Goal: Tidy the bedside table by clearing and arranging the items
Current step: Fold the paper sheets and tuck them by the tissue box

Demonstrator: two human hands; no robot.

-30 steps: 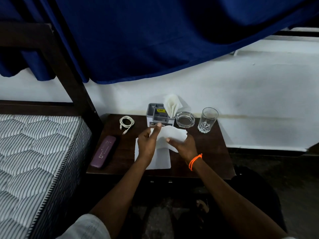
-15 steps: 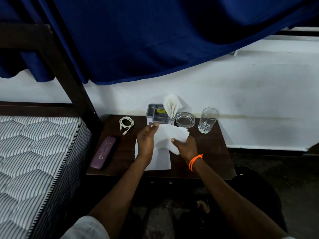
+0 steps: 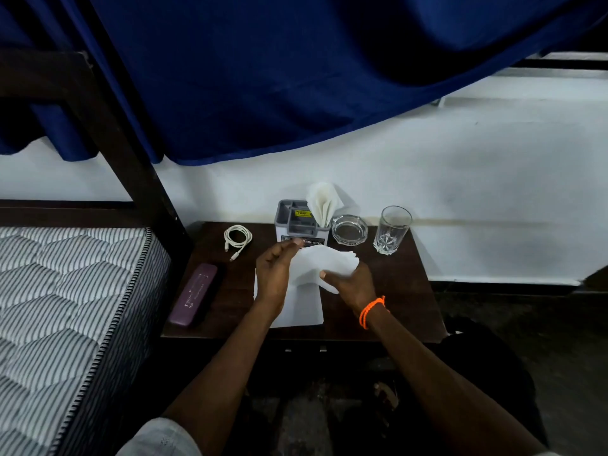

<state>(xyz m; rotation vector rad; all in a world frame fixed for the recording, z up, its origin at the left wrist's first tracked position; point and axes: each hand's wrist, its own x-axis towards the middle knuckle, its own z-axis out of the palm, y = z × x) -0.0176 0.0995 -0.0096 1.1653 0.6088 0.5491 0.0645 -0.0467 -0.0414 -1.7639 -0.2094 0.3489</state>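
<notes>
The grey organizer (image 3: 301, 222) carries a yellow sticker (image 3: 303, 213) with dark print too small to read, and a label (image 3: 304, 240) low on its front where only letters like "OPEL" can be guessed at — partly hidden. The purple case (image 3: 193, 293) bears a faint script logo — illegible.

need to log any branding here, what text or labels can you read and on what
Grey organizer, front strip: print, perhaps "OPEL" at the right end, the rest blurred.
Organizer's yellow sticker: dark print, too small to read.
Purple case: faint lettering, not readable.
Nothing else bears text.
</notes>
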